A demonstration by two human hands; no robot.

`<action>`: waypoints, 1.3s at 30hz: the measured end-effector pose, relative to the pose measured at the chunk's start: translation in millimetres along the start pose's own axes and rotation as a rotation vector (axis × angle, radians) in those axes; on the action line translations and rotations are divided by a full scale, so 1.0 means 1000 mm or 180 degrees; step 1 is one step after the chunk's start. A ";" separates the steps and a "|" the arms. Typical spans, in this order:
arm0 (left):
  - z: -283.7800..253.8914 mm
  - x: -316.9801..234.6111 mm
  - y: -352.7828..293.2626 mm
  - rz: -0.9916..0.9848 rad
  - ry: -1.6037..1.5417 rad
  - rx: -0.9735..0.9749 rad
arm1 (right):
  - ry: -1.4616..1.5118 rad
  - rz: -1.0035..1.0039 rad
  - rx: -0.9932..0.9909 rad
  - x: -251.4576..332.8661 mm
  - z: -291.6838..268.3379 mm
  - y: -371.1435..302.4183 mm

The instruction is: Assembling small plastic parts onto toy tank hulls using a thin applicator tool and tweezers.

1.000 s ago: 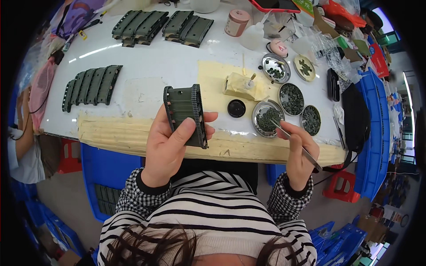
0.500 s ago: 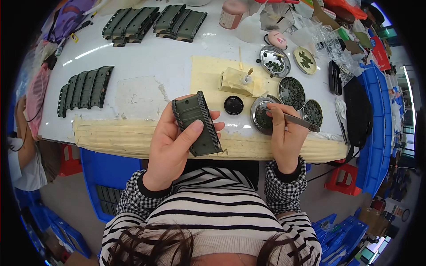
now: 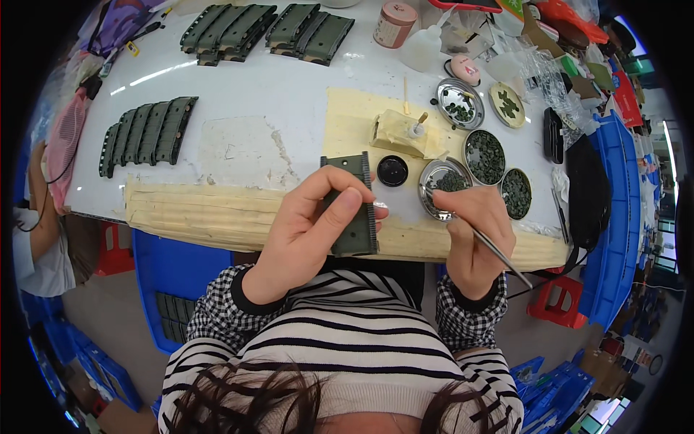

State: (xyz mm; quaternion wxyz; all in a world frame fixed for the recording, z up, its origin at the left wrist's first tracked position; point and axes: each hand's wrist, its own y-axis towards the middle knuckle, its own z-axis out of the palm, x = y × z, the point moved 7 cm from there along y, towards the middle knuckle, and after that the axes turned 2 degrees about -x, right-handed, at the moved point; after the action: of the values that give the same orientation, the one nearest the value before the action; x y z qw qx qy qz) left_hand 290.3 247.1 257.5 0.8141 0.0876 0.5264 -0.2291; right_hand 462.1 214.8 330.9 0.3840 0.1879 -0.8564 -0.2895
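"Holding what w/ left hand (image 3: 311, 231)?"

"Dk green toothed-edge panel (image 3: 354, 236), pinched btwn thumb and fingers, up at padded table edge (image 3: 202, 210)."

"And w/ right hand (image 3: 481, 235)?"

"Pinching metal tweezers (image 3: 502, 259), tips at steel dish (image 3: 429, 176) of small dk green bits (image 3: 453, 181). Can't tell if gripping any."

"Farther out?"

"Black round cap (image 3: 392, 171) left of dish, then tape-wrapped block (image 3: 394, 136). At far side, more green panels (image 3: 228, 35), plus pink tin (image 3: 395, 27) to their right."
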 end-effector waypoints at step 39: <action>0.015 0.018 -0.001 -0.0687 -0.1154 0.0669 | 0.1901 0.0830 0.0562 0.003 0.033 -0.002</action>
State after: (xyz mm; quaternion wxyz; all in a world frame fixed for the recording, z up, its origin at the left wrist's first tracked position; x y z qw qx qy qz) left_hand 307.8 235.1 247.2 0.8525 0.0724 0.3512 -0.3804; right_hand 435.0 223.1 313.2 0.6341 0.1858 -0.7446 -0.0948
